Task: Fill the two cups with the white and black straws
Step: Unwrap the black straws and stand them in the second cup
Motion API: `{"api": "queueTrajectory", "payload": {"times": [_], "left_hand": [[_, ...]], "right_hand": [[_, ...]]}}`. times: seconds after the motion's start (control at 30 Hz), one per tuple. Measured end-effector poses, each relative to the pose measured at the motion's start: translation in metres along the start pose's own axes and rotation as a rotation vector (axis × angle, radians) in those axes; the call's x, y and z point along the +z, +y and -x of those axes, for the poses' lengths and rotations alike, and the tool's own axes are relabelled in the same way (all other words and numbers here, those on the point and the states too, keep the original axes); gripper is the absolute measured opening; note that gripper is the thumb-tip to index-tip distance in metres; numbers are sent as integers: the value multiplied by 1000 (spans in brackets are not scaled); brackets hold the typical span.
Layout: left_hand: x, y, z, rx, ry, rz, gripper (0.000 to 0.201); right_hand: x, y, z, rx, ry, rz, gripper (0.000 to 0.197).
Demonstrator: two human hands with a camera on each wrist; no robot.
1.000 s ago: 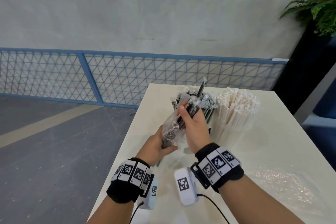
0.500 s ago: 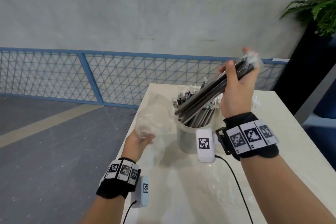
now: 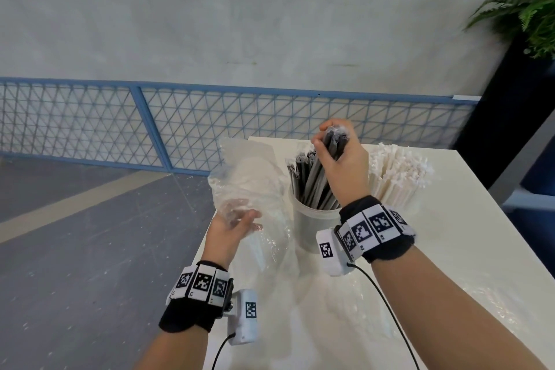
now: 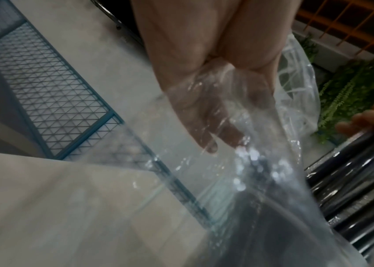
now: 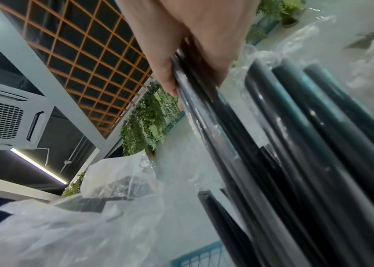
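Observation:
My right hand (image 3: 341,156) grips the top of a bundle of black straws (image 3: 315,180), whose lower ends stand in the left white cup (image 3: 310,227) among other black straws. In the right wrist view the fingers (image 5: 192,54) wrap the black straws (image 5: 261,153). My left hand (image 3: 237,225) holds a clear empty plastic bag (image 3: 249,177) up beside the cup; in the left wrist view the bag (image 4: 238,171) covers the fingers (image 4: 208,122). White straws (image 3: 396,177) fill a second cup behind my right wrist, and that cup is mostly hidden.
The white table (image 3: 468,249) runs right and toward me, its left edge close by my left hand. Crumpled clear plastic (image 3: 480,303) lies on the table at the right. A blue mesh fence (image 3: 120,123) and a potted fern (image 3: 528,9) stand beyond.
My right hand pulled the black straws out of the bag, lifted them, then brought them down into the left cup. My left hand moved left holding the emptied bag.

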State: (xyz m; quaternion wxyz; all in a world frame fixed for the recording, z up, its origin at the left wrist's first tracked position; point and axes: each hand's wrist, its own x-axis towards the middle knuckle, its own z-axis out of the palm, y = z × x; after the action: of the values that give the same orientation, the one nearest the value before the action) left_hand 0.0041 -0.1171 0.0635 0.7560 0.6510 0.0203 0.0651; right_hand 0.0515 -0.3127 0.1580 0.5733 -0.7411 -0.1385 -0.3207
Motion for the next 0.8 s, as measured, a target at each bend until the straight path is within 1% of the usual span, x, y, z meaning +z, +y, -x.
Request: {"api": "queueTrajectory", "payload": {"times": [0.13, 0.2, 0.23, 0.33, 0.43, 0.5, 0.57, 0.6, 0.67, 0.7, 0.73, 0.8], "left_hand": [[3, 0, 2, 0, 9, -2, 7], [5, 1, 3, -4, 3, -7, 9], [6, 3, 4, -1, -5, -2, 6], [5, 8, 8, 18, -11, 12, 17], [4, 10, 10, 24, -4, 9, 17], [3, 9, 11, 24, -6, -1, 14], [3, 8, 12, 26, -11, -1, 11], [2, 8, 12, 24, -10, -1, 10], [2, 8, 12, 21, -7, -3, 9], [2, 7, 12, 18, -8, -4, 9], [2, 7, 12, 17, -11, -5, 9], [2, 6, 13, 19, -9, -3, 11]], "right_hand": [[4, 15, 5, 68, -70, 85, 16], [6, 19, 6, 87, -95, 109, 14], [5, 20, 6, 87, -99, 121, 13], [3, 18, 7, 62, -85, 112, 15], [1, 21, 12, 69, -94, 143, 9], [1, 21, 11, 96, -130, 197, 13], [2, 19, 10, 104, -138, 202, 22], [2, 16, 11, 76, -117, 189, 29], [3, 12, 15, -35, -80, 192, 42], [4, 12, 17, -87, -87, 224, 42], [4, 14, 19, -118, -101, 267, 38], [3, 21, 20, -119, -101, 318, 28]]}}
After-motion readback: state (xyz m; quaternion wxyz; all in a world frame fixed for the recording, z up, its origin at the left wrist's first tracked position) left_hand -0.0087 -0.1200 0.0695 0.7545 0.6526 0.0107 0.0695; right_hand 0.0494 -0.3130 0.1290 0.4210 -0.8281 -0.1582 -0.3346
